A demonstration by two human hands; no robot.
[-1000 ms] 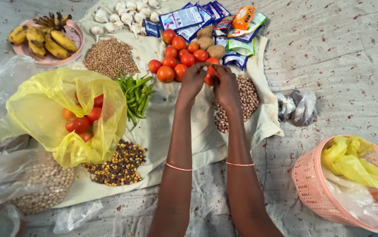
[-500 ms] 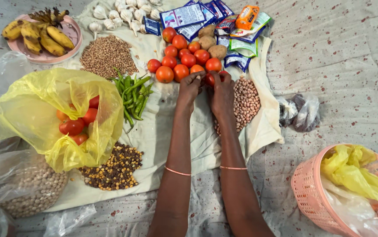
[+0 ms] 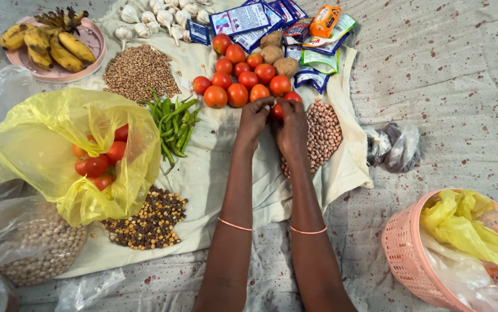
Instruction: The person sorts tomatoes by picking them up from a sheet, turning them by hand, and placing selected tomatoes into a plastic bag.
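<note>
both hands, left hand [image 3: 254, 118] and right hand [image 3: 293, 122], pinch one tomato [image 3: 276, 111] between curled fingers, and squeezing harder could split it over the cloth [image 3: 214, 167]

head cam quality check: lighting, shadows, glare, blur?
Head view: soft, even light with only faint shadows under the left hand and right hand; mild sheen on the yellow bag and the clear plastic; tomato pile and green chillies sharp; no obvious motion blur; slight softening toward the pink basket at the frame edge.
</note>
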